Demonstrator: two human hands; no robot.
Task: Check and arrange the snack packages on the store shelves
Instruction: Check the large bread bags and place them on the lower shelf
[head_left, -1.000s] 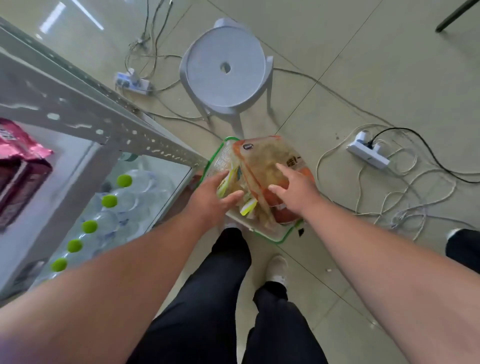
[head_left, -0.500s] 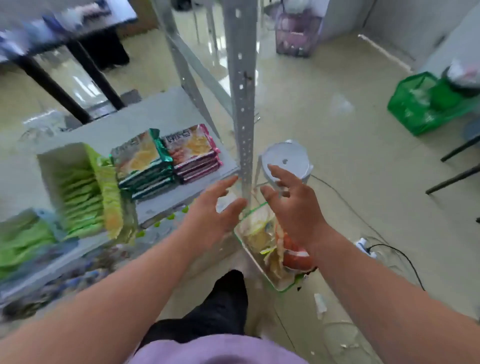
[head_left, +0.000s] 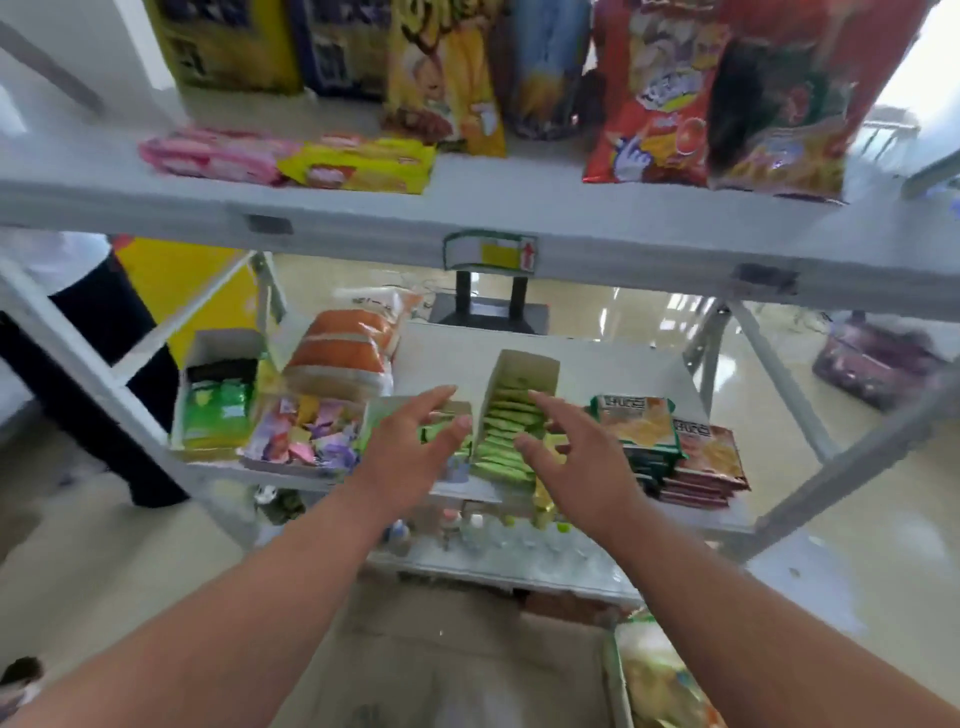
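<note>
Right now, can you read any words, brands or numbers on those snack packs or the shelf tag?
Nothing reads for certain; the picture is blurred.
Shelf tag: yellow patch and red arrow, no legible text.
Red chip bag: logo smeared.
Green-edged cracker pack: band of characters, too blurred.
Yellow flat pack: print unreadable.
Both hands, left hand and right hand, hold nothing.

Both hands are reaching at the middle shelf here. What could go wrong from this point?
1. The open box of green packets sits between both open hands; the left hand or right hand could tip it or spill packets.
2. The cracker stack lies beside the right wrist near the shelf's front; a sideways brush might push it off.
3. The tall chip bags overhead stand near the upper shelf's edge and could topple if the shelf is jolted.
</note>
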